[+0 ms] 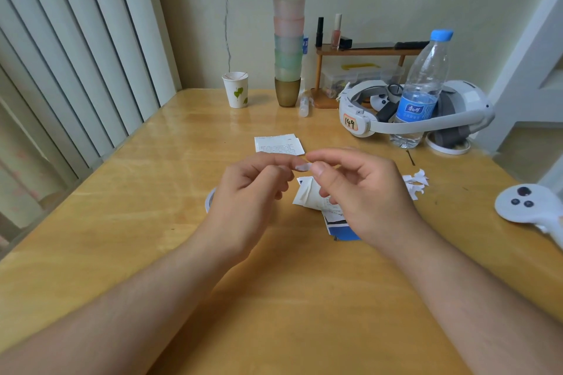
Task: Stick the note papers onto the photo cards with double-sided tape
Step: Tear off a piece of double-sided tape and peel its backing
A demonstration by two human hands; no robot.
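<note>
Pinching from both sides, a small translucent piece of double-sided tape [303, 166] is held between the two hands above the wooden table [152, 192]. The left hand [253, 189] has its thumb and forefinger closed on the left end of the tape, with the other fingers curled in towards the palm. The right hand [362, 189] has its thumb and forefinger closed on the right end, the remaining fingers loosely bent below. Both forearms are raised over the near part of the table.

Directly under the hands, a curled white note paper [306, 196] is seen lying on a photo card [341, 230], whose blue and white print shows beneath the right hand. A second sheet of note paper [278, 144] with printed lines lies flat farther back, apart from the hands. Part of a tape roll [209, 199] is visible just left of the left hand, mostly hidden by it. Torn white backing scraps [416, 181] are scattered to the right.

At the back, a tall stack of coloured cups [288, 27] stands beside a paper cup [236, 90]. A water bottle [422, 88] stands in front of a white headset [426, 113], and a white controller [524, 204] rests at the right edge
</note>
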